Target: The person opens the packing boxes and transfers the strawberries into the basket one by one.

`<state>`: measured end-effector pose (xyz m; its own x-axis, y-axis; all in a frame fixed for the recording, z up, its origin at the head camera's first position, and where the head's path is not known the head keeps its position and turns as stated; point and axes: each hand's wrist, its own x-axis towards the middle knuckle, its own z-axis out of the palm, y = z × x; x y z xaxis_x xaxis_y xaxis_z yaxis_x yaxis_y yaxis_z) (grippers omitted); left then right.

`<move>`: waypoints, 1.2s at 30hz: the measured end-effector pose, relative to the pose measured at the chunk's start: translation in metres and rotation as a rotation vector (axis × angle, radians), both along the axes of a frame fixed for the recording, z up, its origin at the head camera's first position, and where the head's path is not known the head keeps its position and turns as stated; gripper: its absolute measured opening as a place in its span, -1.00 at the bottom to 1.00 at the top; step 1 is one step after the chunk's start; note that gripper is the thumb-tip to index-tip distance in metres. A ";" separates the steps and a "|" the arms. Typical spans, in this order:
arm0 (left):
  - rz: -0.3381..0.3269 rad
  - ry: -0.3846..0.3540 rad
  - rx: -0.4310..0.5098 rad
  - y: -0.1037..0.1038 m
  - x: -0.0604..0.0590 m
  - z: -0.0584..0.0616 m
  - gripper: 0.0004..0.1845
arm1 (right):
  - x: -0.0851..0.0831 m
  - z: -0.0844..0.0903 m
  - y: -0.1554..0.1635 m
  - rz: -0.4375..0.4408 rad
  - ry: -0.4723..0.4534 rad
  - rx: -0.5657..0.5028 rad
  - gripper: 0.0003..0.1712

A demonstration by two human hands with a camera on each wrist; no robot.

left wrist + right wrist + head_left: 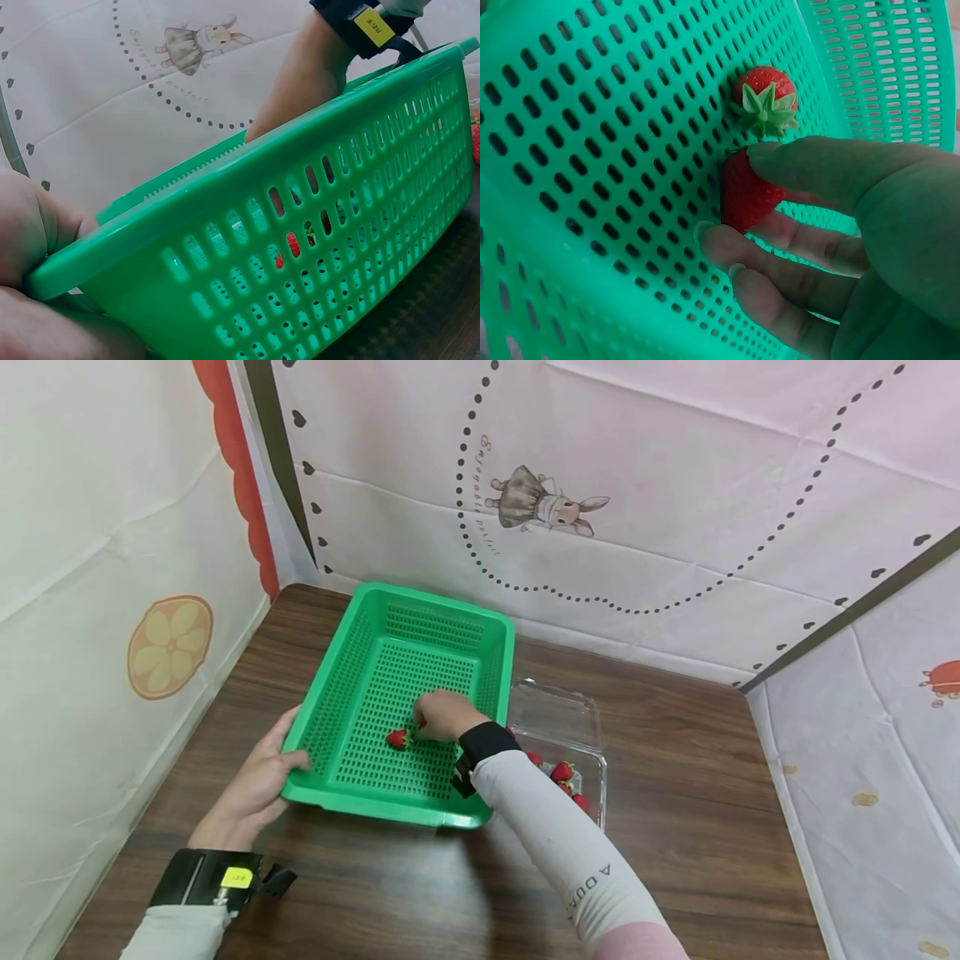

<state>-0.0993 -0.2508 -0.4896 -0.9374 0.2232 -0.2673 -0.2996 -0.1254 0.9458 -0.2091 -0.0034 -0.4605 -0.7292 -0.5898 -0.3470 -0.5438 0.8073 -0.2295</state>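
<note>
A green perforated plastic basket (423, 672) stands on the table, tilted slightly across the head view. My left hand (258, 781) grips its left rim near the front corner, thumb over the edge. Inside the basket, my right hand (447, 714) pinches a red strawberry (744, 196) between thumb and fingers, low over the slotted floor. Right beside it lies another strawberry (763, 94), its green leafy cap facing the held one. In the head view the right hand mostly hides the held berry, while the lying strawberry (397, 739) shows plainly.
To the basket's right, a clear plastic clamshell box (602, 777) stands with its lid (558, 714) folded back. Several strawberries (562, 771) lie in it, partly behind my right forearm. Printed cloth walls (675, 510) border the brown wooden table (690, 793).
</note>
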 end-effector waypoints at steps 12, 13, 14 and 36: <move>0.001 -0.028 0.003 0.007 0.003 -0.002 0.01 | 0.007 -0.003 0.001 0.001 -0.029 0.028 -0.55; 0.001 -0.032 0.004 0.007 0.004 -0.002 0.01 | 0.008 -0.003 0.001 0.005 -0.032 0.027 -0.55; -0.001 -0.034 0.007 0.007 0.004 -0.003 0.01 | 0.009 -0.003 0.001 0.009 -0.034 0.026 -0.54; -0.015 -0.025 -0.007 0.014 0.004 0.000 0.00 | 0.032 0.081 0.057 0.035 0.061 -0.234 -0.66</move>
